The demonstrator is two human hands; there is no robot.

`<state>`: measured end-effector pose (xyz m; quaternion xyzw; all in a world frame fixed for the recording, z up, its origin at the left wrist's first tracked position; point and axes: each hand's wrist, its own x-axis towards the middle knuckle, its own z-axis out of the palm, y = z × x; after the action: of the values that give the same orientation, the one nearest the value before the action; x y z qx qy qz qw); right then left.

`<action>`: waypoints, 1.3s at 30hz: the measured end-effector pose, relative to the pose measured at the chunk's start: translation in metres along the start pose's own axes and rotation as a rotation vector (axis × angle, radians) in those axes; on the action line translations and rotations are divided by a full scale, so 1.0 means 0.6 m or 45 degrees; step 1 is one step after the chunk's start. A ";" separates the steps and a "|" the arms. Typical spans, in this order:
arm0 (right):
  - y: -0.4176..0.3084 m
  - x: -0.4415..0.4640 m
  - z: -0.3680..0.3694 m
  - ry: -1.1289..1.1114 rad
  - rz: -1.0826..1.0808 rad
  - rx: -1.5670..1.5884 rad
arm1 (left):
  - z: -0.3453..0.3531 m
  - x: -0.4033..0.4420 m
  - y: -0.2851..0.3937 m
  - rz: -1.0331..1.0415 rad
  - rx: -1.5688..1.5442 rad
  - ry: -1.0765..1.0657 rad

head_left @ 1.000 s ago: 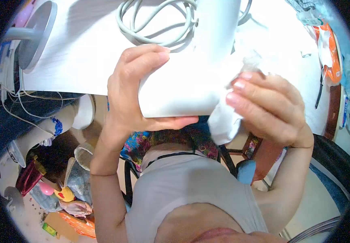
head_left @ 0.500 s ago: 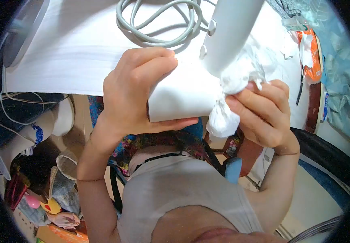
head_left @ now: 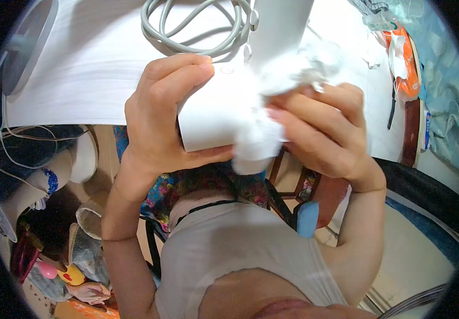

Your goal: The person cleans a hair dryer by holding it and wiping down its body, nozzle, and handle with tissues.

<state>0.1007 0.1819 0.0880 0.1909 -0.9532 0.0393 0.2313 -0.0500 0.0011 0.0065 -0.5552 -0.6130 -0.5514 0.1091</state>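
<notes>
My left hand is closed around the wide end of a white hair dryer, thumb underneath and fingers on top. The dryer's handle, with two small buttons on its side, points away from me over the table. In my right hand is a crumpled white tissue, pinched between the fingers and pressed against the dryer's right part. Motion blurs the tissue and those fingertips. A coiled grey cord lies beyond my left hand.
Under the dryer is a white tabletop. An orange packet and a light blue plastic sheet are at the right. Thin cables hang off the left side, above bags and a yellow item.
Both hands and the hair dryer have shifted a little left. My right hand has swept the tissue leftward across the dryer's body. The left hand keeps its hold.
</notes>
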 end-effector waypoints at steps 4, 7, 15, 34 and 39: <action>0.014 -0.037 -0.017 0.054 0.067 0.022 | 0.003 0.004 0.006 0.008 0.028 0.009; 0.012 -0.046 -0.010 0.126 0.091 0.049 | 0.004 0.006 0.006 0.037 0.040 -0.006; 0.008 -0.038 0.002 0.167 0.039 -0.009 | 0.004 0.002 0.002 0.037 0.013 -0.014; 0.024 -0.005 0.016 0.227 -0.124 0.263 | -0.002 0.016 0.008 -0.125 -0.037 -0.064; 0.044 0.031 -0.007 0.018 -0.040 0.567 | -0.007 0.008 0.007 -0.228 -0.075 -0.171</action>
<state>0.0774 0.2009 0.1007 0.2518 -0.9162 0.2465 0.1907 -0.0504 -0.0007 0.0142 -0.5369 -0.6495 -0.5384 0.0016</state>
